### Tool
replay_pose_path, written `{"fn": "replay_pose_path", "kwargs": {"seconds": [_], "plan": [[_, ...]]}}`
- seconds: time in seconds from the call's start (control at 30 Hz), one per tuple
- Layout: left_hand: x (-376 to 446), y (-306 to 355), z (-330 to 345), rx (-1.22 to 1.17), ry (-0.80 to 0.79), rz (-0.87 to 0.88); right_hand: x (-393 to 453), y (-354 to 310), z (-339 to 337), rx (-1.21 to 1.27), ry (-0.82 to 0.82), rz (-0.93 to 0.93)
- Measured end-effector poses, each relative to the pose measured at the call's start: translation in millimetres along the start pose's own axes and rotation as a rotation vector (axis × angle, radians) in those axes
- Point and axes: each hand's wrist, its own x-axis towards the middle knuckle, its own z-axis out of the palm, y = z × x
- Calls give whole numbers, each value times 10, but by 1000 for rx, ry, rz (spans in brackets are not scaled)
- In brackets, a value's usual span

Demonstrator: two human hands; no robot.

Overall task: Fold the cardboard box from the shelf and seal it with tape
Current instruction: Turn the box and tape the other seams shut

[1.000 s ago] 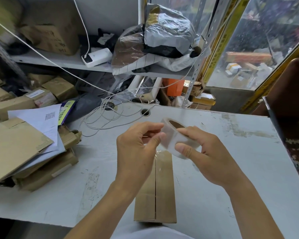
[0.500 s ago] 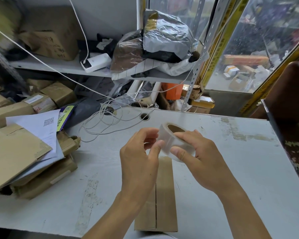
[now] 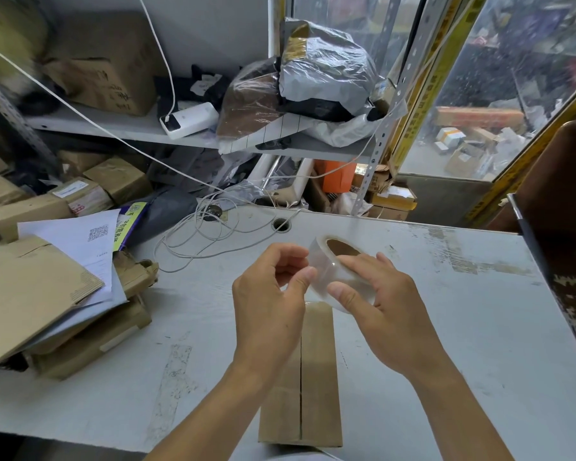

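Observation:
A narrow brown cardboard box (image 3: 316, 377) lies on the white table (image 3: 463, 344) with its two flaps closed, the seam running toward me. Above its far end my right hand (image 3: 376, 304) grips a roll of clear tape (image 3: 333, 267) with a brown core, thumb on the near side and fingers over the top. My left hand (image 3: 266, 304) is beside the roll, its thumb tip touching the roll's left edge and its other fingers curled. Whether a free tape end is pinched is not visible.
A pile of flat cardboard and papers (image 3: 47, 287) sits on the table's left. White cables (image 3: 200, 237) coil behind the hands near a cable hole (image 3: 281, 224). A shelf (image 3: 140, 128) with bags, a power bank and boxes stands behind. A dark panel (image 3: 566, 227) borders the right edge.
Both hands with the tape roll have stayed together over the box's far end. The left thumb keeps working at the roll's edge. The view shifted slightly.

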Motion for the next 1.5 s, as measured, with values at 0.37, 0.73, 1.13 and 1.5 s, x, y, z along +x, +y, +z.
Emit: {"fn": "replay_pose_path", "kwargs": {"seconds": [0.37,0.73,1.13,1.5], "plan": [[36,7,-37,-21,104,60,66,-68,88,126,74,40],[11,-6,-25,-172,207,-14,58,-42,157,75,102,-21],[85,-42,14,241,127,179,26,-11,168,-12,124,-65],[117,10,91,283,-10,178,50,-52,86,-33,114,-34]]}}
